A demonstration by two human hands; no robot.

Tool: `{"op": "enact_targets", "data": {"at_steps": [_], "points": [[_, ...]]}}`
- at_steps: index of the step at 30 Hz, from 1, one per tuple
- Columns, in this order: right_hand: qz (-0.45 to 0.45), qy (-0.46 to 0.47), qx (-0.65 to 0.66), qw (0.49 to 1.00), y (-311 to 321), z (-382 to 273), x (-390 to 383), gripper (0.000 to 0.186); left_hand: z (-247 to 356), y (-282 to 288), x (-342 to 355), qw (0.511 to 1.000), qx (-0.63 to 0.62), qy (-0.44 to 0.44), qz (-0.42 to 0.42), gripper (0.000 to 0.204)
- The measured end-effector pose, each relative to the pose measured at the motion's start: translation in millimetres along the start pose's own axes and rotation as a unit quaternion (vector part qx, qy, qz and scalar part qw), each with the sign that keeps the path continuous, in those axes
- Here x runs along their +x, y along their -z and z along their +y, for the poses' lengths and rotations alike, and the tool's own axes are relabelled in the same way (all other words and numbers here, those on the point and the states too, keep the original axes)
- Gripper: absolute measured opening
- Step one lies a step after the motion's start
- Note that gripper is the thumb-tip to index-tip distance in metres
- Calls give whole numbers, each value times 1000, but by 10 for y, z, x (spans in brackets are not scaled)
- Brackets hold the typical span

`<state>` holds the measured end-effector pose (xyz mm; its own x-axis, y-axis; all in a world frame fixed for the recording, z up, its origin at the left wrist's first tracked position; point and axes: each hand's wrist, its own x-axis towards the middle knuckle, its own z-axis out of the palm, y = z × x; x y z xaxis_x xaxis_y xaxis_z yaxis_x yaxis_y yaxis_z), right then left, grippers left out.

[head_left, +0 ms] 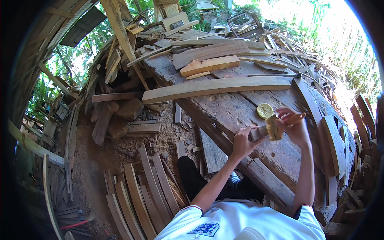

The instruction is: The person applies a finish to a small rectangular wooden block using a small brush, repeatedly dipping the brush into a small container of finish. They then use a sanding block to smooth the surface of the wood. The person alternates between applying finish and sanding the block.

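the left hand (243, 143) grips a small block (258, 133) over the surface (216, 113), seemingly steadying it beside the brush (274, 129), gripped in the right hand (294, 127); just beyond, a round yellow container (265, 110) stands, presumably for easy reach

Wooden bench (218, 114): long board (218, 89), round yellow container (265, 110).
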<state>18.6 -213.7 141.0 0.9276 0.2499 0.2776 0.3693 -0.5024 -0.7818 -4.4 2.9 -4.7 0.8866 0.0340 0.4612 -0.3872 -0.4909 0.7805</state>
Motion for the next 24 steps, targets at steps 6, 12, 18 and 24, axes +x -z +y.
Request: {"op": "enact_targets", "data": {"at_steps": [6, 12, 18, 24], "points": [[37, 53, -63, 996, -177, 358, -35, 25, -31, -9, 15, 1000, -9, -8, 13, 58], [183, -149, 144, 961, -330, 734, -417, 30, 16, 3, 35, 996, -89, -19, 21, 53], [194, -140, 192, 952, -314, 824, -408, 34, -21, -2, 22, 999, -34, -12, 4, 52], [94, -94, 344, 930, -507, 777, -498, 37, -22, 0, 2, 996, -89, 0, -11, 54]]}}
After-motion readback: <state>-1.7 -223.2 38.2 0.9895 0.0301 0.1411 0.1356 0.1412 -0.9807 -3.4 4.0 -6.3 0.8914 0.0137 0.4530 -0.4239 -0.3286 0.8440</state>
